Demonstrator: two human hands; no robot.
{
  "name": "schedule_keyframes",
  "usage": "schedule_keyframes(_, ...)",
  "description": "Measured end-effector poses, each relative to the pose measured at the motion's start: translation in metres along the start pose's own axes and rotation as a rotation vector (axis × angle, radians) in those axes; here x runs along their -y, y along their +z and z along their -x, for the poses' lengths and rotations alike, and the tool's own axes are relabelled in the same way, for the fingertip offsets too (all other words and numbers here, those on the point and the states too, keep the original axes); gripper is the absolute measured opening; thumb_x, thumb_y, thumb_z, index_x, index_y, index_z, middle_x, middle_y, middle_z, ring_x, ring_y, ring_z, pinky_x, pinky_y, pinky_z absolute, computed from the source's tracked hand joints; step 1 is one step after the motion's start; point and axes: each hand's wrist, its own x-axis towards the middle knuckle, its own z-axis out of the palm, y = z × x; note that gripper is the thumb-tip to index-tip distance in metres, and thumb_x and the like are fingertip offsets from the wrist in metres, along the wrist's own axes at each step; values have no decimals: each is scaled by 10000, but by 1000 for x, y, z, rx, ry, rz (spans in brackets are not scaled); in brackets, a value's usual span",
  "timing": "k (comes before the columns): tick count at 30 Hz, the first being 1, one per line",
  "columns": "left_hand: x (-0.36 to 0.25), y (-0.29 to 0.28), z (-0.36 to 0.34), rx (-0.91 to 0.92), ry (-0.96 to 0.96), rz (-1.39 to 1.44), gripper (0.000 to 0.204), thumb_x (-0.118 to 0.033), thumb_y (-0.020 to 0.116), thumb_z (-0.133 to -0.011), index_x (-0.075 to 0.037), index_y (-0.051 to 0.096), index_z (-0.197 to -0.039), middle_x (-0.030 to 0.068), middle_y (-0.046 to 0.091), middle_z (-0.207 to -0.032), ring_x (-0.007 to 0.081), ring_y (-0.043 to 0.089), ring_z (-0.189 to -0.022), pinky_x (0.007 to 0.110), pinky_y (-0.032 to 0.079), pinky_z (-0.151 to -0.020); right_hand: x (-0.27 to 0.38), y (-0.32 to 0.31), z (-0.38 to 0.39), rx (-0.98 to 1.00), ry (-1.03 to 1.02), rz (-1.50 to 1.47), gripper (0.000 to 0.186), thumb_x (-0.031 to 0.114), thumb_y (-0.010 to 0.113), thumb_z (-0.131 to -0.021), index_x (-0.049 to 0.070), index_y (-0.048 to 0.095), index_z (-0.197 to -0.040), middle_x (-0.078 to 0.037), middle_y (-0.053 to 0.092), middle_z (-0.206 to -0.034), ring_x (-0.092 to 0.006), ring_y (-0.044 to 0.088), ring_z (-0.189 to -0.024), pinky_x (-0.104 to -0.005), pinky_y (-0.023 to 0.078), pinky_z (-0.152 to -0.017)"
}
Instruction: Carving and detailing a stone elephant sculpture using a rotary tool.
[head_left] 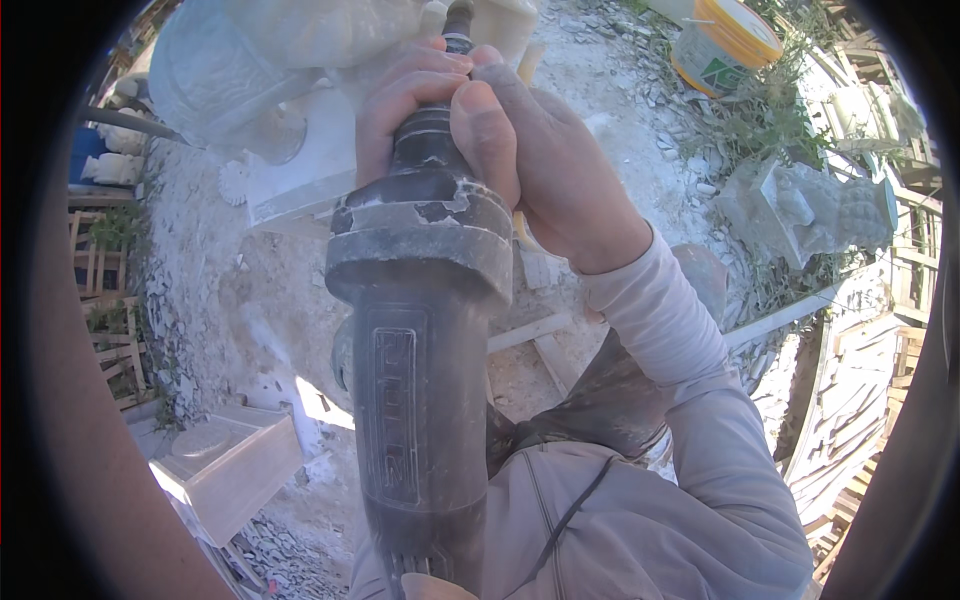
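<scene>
A long dark grey die grinder (425, 390), dusty and with chipped paint on its collar, runs from the lower edge toward the far side. My right hand (545, 150) is closed round its ribbed neck, thumb on top and fingers wrapped round the left side. At the lower edge, a bit of my left hand (435, 588) shows, a finger lying over the tool's rear end; the rest is out of view. Beyond my right hand, the narrow nose of the grinder reaches a large pale stone carving (270, 50). Whether its tip touches the stone I cannot tell.
A yellow and white bucket (722, 48) stands far right. Below it lies a grey carved stone piece (800, 210) among weeds. At lower left is a pale stone block (230, 460). White dust and stone chips cover the ground; wooden pallets (115, 330) line the left side.
</scene>
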Motion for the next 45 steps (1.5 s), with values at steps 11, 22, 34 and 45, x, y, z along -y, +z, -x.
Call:
schedule_keyframes(11, -20, 4, 3, -51, -198, 19, 287, -269, 618, -1055, -73, 499, -1228, 141, 619, -1264, 256, 599, -1188, 417, 457, -1075, -7, -6, 4, 48, -316, 273, 428, 216, 568, -1050, 14, 508, -1422, -130, 657, -1154, -268, 634, -1068, -343, 487, -943)
schedule_keyframes(22, -13, 4, -5, -13, -54, 23, 312, -313, 593, -1068, -75, 467, -1226, 129, 622, -1250, 267, 594, -1203, 416, 454, -1074, -1, -3, 1, 48, -448, 415, 346, 181, 571, -1017, 31, 543, -1329, -164, 650, -1150, -374, 624, -1045, -390, 489, -906)
schedule_keyframes(34, -8, 2, -5, 24, -48, 36, 218, -231, 563, -1068, -87, 470, -1202, 106, 616, -1242, 286, 571, -1253, 459, 434, -1108, 3, 0, 1, 2, -166, 95, 267, 189, 568, -1024, 13, 593, -1223, -114, 643, -1078, -254, 598, -966, -350, 477, -890)
schedule_keyframes(45, 0, 1, -5, 19, -20, 15, 209, -232, 578, -1052, -89, 487, -1174, 87, 627, -1192, 293, 576, -1231, 482, 433, -1111, -9, 3, -2, -25, -449, 221, 295, 204, 568, -1036, 13, 584, -1260, -170, 666, -1143, -327, 657, -1027, -371, 497, -902)
